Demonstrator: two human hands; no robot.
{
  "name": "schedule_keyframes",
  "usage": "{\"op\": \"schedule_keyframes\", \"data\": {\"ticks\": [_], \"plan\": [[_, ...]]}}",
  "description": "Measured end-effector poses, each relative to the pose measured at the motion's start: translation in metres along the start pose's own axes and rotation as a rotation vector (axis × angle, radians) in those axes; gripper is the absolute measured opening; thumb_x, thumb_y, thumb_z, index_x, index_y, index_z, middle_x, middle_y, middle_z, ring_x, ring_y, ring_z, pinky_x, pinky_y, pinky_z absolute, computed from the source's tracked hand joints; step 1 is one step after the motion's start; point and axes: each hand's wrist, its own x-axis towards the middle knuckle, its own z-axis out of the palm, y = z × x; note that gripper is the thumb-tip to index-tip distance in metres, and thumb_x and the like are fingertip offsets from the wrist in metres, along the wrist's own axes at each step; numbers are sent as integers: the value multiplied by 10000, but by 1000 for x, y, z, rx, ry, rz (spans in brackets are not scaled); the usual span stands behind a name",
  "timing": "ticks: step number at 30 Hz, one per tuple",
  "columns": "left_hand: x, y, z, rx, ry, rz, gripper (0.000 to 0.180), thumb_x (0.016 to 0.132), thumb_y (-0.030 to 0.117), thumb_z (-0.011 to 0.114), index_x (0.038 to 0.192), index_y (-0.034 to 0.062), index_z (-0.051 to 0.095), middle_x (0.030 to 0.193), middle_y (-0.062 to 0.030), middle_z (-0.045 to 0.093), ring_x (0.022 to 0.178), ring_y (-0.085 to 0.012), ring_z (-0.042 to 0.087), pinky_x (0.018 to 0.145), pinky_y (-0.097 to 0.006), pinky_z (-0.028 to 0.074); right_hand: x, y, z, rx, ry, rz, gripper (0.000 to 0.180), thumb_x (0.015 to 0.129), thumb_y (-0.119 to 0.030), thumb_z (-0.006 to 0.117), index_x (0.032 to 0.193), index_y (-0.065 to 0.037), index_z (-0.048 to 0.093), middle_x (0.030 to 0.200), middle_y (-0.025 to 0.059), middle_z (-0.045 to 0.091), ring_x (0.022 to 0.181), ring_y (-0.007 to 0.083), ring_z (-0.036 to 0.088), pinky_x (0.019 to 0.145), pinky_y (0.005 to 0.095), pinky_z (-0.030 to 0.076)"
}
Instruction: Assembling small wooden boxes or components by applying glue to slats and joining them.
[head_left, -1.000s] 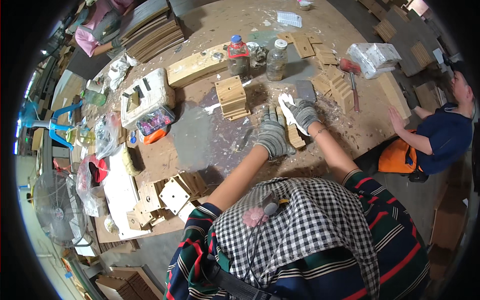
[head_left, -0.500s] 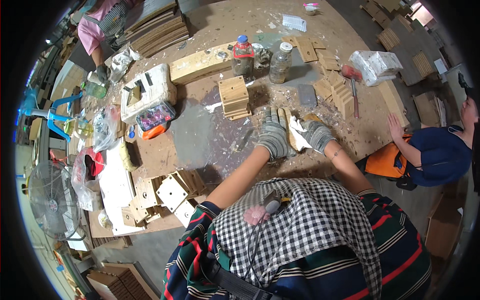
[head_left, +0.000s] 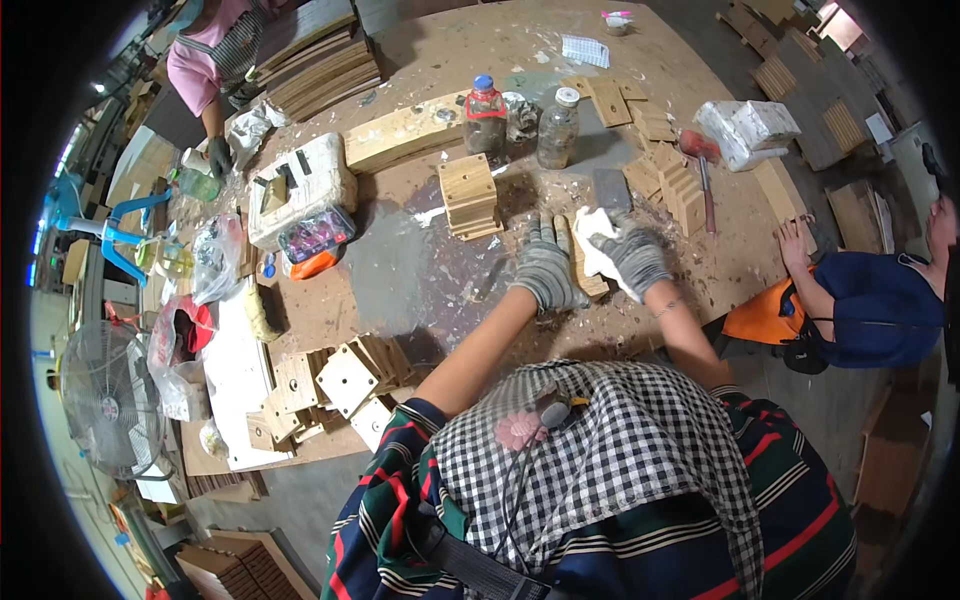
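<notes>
Gloves on both hands here, grey knit ones. Left hand point(head_left: 545, 268) is clamped on the near end of a wood block point(head_left: 585, 268) that lies flat on the table point(head_left: 400, 260), fingers curled over its left edge. Right hand point(head_left: 630, 258) sits just right of it, closed around a white rag point(head_left: 592, 228) that's pressed against the block's far end, so the block is basically sandwiched between the two hands.

Just beyond the left hand there's a stack point(head_left: 470, 195) of square wood pieces, and further out past that two bottles point(head_left: 486, 112), one with a blue cap and one with a white cap, close together. Beyond the right hand lies a small grey block point(head_left: 611, 187), and to its right a row of wood pieces standing on edge point(head_left: 678, 190) with a red-handled tool point(head_left: 702, 165) next to them.

Way off to the left of the left hand: a white foam box point(head_left: 295, 190), and nearer the body a pile of wood squares with holes point(head_left: 345, 380).

Another person in blue point(head_left: 880, 305) sits to the right of the right hand, one bare hand point(head_left: 790, 240) resting on the table edge. A third person in pink point(head_left: 205, 60) is at the far left corner.
</notes>
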Motion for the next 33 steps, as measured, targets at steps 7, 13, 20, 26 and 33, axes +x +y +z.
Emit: {"op": "schedule_keyframes", "data": {"ticks": [7, 13, 20, 26, 33], "plan": [[1, 1, -3, 100, -6, 79, 1229, 558, 756, 580, 1422, -35, 207, 1468, -298, 153, 1356, -495, 73, 1112, -538, 28, -2, 29, 42, -321, 27, -83, 372, 846, -295, 572, 1126, -51, 600, 1116, 197, 578, 1028, 318, 553, 910, 374, 428], [3, -1, 3, 68, 44, 63, 1225, 558, 743, 595, 1413, -50, 219, 1456, -300, 194, 1358, -489, 79, 1121, -512, 56, -12, 54, 55, -271, 131, -180, 407, 874, -296, 534, 1202, -57, 562, 1231, 196, 500, 1099, 330, 499, 938, 378, 403], [2, 3, -3, 73, 27, 96, 1236, 559, 741, 594, 1410, -66, 203, 1459, -302, 181, 1361, -483, 79, 1124, -495, 69, -10, 69, 61, -227, 93, -324, 409, 878, -268, 536, 1223, -48, 541, 1147, 205, 557, 1047, 339, 527, 918, 393, 414], [2, 2, 0, 75, 2, 55, 1274, 543, 716, 642, 1404, -95, 168, 1459, -319, 141, 1363, -474, 84, 1129, -476, 71, 1, 29, 27, -60, -88, -66, 328, 872, -255, 551, 1087, -13, 600, 966, 196, 633, 846, 300, 598, 799, 371, 466], [2, 0, 2, -71, 63, -19, 1307, 542, 655, 704, 1385, -151, 113, 1444, -348, 125, 1362, -483, 75, 1132, -467, 78, 41, 42, 35, 140, 21, -39, 371, 897, -299, 546, 1077, 19, 611, 951, 170, 658, 790, 223, 591, 759, 321, 463]]}}
